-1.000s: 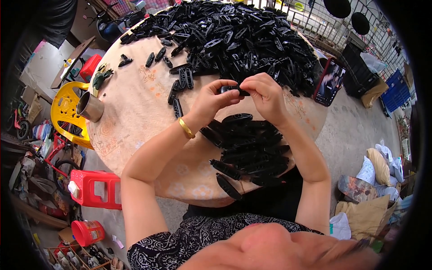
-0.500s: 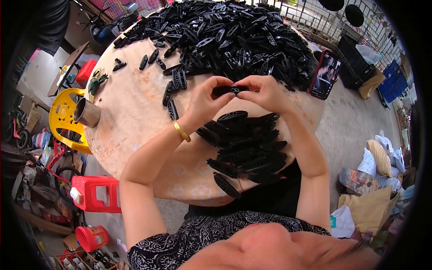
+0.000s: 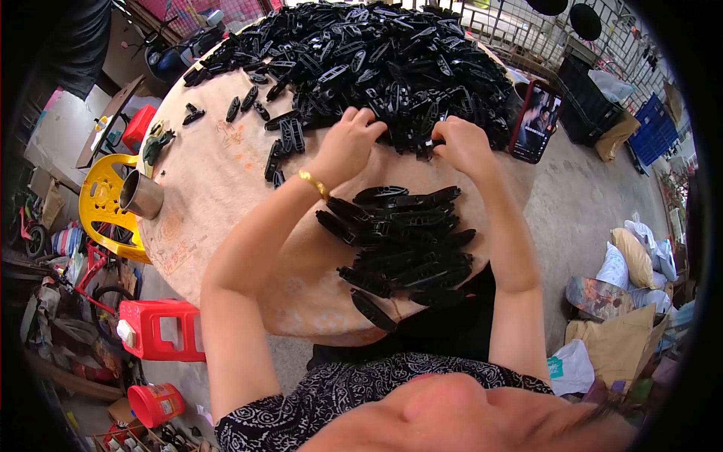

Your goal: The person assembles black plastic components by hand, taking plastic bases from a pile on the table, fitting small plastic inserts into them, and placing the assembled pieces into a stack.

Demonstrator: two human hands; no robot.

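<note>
A large heap of black oval plastic pieces (image 3: 354, 60) covers the far part of the round table. My left hand (image 3: 351, 145), with a gold bracelet at its wrist, reaches to the heap's near edge; its fingers are partly spread and nothing shows in them. To its right, my right hand (image 3: 463, 145) pinches a black plastic piece (image 3: 435, 142) at the same edge, its fingertips partly covering it. Nearer my body lies a smaller stack of similar black pieces (image 3: 407, 245), laid roughly side by side. Several loose pieces (image 3: 290, 135) lie left of my left hand.
The table (image 3: 218, 196) has a pale patterned cover. A phone (image 3: 535, 122) stands at its right edge, a metal cup (image 3: 141, 194) at its left. Beyond are a yellow chair (image 3: 105, 200), a red stool (image 3: 160, 330), a red bucket (image 3: 156, 404) and a black crate (image 3: 587, 102).
My hands were together, holding one black piece between them. Now they have parted and moved up to the heap, and that piece is no longer between them.
</note>
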